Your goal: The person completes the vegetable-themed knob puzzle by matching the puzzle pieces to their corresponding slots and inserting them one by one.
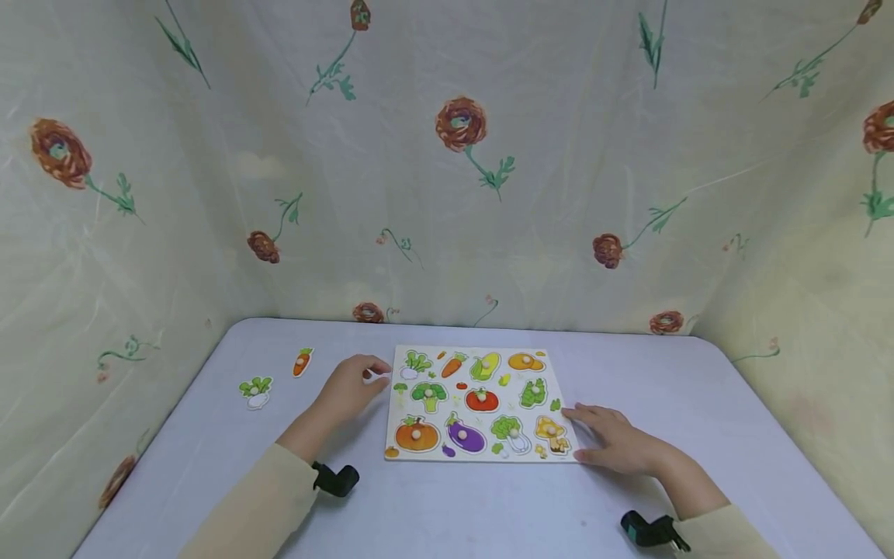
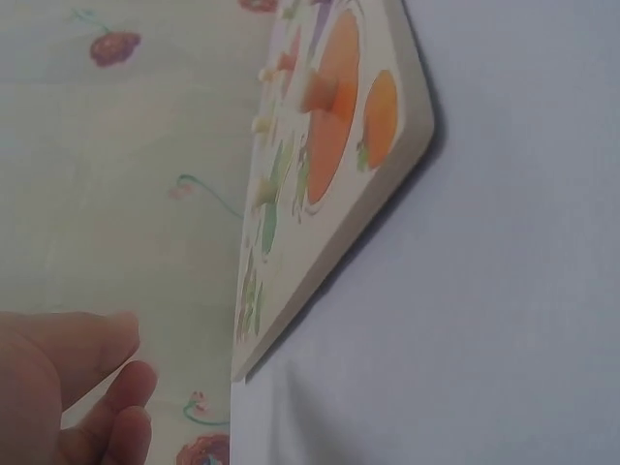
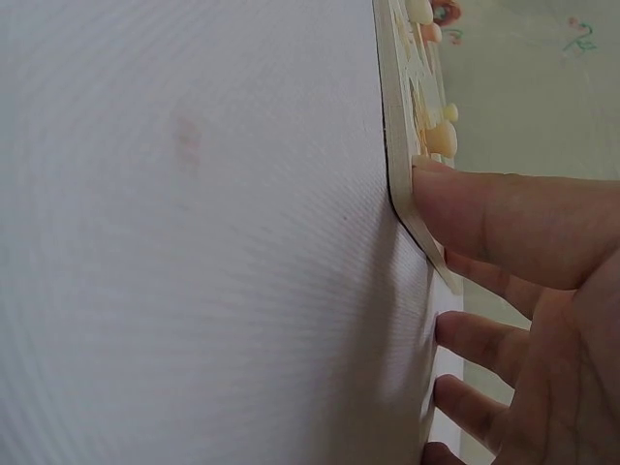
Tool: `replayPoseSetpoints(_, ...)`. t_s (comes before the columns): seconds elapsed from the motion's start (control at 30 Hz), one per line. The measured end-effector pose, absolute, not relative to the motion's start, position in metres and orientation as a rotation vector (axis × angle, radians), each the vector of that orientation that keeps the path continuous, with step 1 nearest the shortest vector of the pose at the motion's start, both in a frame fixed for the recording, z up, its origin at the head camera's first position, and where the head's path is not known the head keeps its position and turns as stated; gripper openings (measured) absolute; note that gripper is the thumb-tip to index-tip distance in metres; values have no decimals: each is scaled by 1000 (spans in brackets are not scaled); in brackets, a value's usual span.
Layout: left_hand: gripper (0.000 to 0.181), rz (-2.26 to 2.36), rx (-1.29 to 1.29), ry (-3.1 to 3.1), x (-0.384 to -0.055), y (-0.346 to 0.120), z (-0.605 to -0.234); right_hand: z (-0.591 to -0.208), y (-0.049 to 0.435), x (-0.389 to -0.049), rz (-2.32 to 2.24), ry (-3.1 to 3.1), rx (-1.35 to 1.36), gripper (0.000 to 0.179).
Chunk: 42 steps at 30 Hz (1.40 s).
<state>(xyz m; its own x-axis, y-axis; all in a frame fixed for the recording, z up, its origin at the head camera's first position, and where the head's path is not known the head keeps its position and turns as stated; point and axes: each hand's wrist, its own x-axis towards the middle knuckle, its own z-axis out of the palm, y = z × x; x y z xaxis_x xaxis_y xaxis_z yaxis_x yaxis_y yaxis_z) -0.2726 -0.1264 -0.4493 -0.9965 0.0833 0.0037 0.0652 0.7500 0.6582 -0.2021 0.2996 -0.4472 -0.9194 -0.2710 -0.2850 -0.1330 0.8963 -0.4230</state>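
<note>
A white wooden peg puzzle board (image 1: 510, 400) lies flat, its cutouts filled with knobbed vegetable pieces such as a pumpkin (image 1: 417, 436), a tomato (image 1: 482, 401) and an eggplant (image 1: 466, 437). My left hand (image 1: 355, 386) hovers by the board's upper left edge, thumb and fingers loosely bent with nothing between them. A small gap separates its fingertips (image 2: 121, 334) from the board in the left wrist view. At the lower right corner, my right hand (image 1: 618, 442) touches the board's edge with thumb and index finger. Its other fingers (image 3: 480, 344) are spread beside the board.
Left of my left hand, a carrot picture piece (image 1: 302, 362) and a white radish picture piece (image 1: 256, 393) lie on the white table (image 1: 475, 512). A flower-patterned curtain (image 1: 545, 171) surrounds the table at the back and sides. A black wrist camera (image 1: 338, 480) sits on my left wrist.
</note>
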Motion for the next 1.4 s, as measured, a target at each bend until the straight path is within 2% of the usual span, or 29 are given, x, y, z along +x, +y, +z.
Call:
replayPoseSetpoints(0.77, 35, 1229, 58, 3085, -289, -194, -442, -444, 298, -199, -579, 2726, -313, 74)
replayPoseSetpoints(1.4, 38, 1251, -260, 3043, -302, -229, -450, -447, 299, -201, -576, 2730, -308, 75)
